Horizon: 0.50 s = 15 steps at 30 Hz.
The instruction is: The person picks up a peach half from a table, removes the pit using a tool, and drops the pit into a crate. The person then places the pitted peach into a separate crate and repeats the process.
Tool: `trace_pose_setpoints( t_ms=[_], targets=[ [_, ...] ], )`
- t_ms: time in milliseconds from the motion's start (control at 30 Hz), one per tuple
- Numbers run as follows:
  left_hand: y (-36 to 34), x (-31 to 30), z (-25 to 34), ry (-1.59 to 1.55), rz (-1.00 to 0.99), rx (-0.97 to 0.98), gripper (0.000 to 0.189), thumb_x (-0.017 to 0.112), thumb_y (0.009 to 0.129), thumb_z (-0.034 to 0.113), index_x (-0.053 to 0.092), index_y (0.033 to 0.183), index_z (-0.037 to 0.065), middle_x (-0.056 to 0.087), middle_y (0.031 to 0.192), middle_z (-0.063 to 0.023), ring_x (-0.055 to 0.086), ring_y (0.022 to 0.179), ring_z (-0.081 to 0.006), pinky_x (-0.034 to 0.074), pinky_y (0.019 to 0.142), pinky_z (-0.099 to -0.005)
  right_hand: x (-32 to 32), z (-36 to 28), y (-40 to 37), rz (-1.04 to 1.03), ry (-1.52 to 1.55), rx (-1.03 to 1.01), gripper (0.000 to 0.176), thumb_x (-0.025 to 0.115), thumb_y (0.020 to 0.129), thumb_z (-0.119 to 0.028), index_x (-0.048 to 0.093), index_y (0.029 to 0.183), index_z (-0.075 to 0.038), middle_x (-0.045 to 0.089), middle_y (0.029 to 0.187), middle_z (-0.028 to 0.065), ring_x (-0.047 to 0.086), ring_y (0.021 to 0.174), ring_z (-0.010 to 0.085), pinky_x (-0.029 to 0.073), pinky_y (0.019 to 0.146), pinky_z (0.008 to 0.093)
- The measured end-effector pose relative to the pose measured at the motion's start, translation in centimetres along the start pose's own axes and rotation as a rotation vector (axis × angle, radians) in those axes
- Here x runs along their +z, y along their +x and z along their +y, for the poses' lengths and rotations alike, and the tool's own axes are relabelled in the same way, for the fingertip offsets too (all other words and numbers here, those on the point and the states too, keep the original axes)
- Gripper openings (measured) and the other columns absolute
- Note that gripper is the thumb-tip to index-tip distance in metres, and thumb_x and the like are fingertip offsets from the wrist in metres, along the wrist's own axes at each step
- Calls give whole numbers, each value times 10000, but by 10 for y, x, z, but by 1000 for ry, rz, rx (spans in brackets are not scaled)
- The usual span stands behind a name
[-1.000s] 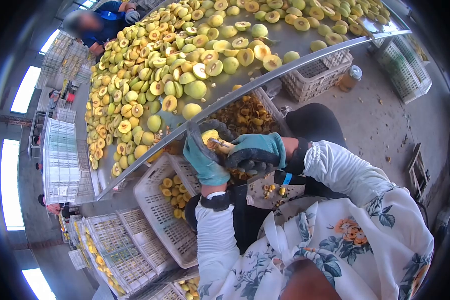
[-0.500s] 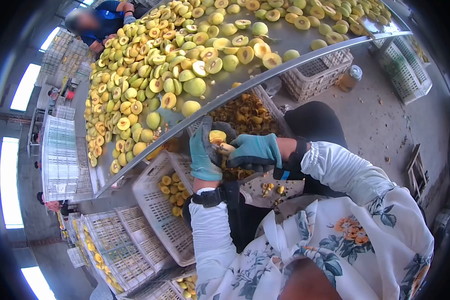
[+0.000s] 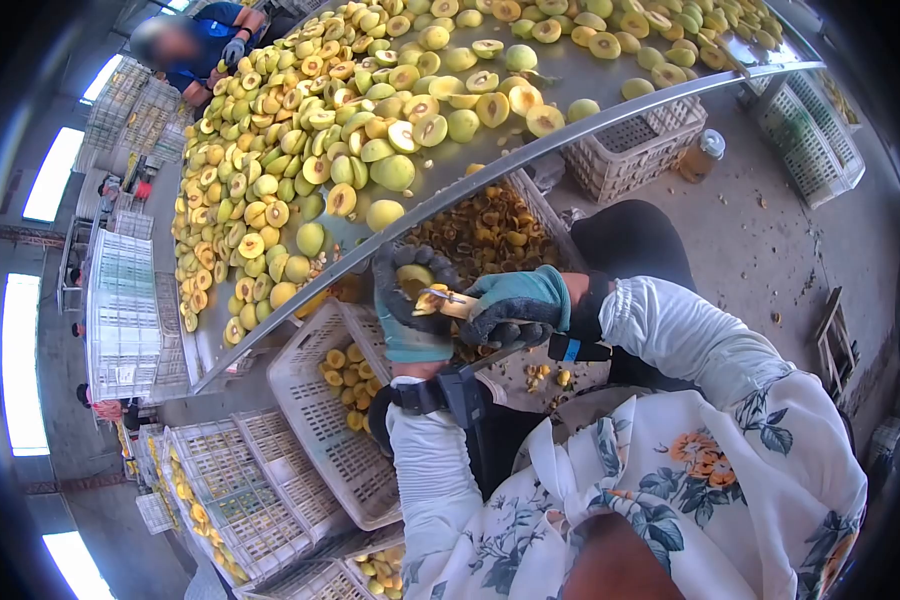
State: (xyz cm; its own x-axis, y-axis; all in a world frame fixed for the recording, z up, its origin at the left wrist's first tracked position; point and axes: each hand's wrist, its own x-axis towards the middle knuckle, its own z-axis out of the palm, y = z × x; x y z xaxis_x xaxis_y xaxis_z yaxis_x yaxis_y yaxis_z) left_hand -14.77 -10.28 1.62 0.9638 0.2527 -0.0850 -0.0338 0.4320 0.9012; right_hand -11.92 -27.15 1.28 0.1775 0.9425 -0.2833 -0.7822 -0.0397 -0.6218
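My left hand (image 3: 410,300), in a teal and dark grey glove, is curled around a halved fruit (image 3: 415,279) just below the table's metal edge. In my right hand (image 3: 515,307), gloved alike, is a small tool with a pale handle (image 3: 457,305). A yellow piece of fruit (image 3: 431,299) is at the tool's tip, beside my left fingers. Behind the hands stands a crate of brownish-yellow fruit scraps (image 3: 500,225). Many halved green and yellow fruits (image 3: 300,150) cover the metal table (image 3: 560,85).
A tilted crate (image 3: 310,430) with yellow halves stands below my left forearm. More crates (image 3: 240,490) are at the lower left. An empty-looking crate (image 3: 630,160) and a jar (image 3: 701,156) are under the table. Another person (image 3: 205,45) is at the far upper left.
My right hand has turned, and the tool and yellow piece now show clearly. My left hand has tilted, exposing the fruit's hollow. The other person's gloved hand has moved over the fruit pile.
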Motion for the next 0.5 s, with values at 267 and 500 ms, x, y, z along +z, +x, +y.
trace_pose_setpoints(
  t_ms=[267,500],
  targets=[
    [-33,-192,115,825,406,-117,359,571,920,325,580,1105,18,631,918,-115,624,843,-197,517,705,-305,-20,30,-2,432,-1744,257,309,599,793,-217,653,1042,-42,686,893,152,670,834,321,530,705,421],
    [28,-219,110,1262,498,271,514,646,849,299,535,1229,-29,590,1189,-219,584,1061,-326,445,915,-390,-6,24,10,401,-1755,338,331,587,770,-228,631,1047,-52,674,945,178,649,912,353,513,797,433]
  ],
)
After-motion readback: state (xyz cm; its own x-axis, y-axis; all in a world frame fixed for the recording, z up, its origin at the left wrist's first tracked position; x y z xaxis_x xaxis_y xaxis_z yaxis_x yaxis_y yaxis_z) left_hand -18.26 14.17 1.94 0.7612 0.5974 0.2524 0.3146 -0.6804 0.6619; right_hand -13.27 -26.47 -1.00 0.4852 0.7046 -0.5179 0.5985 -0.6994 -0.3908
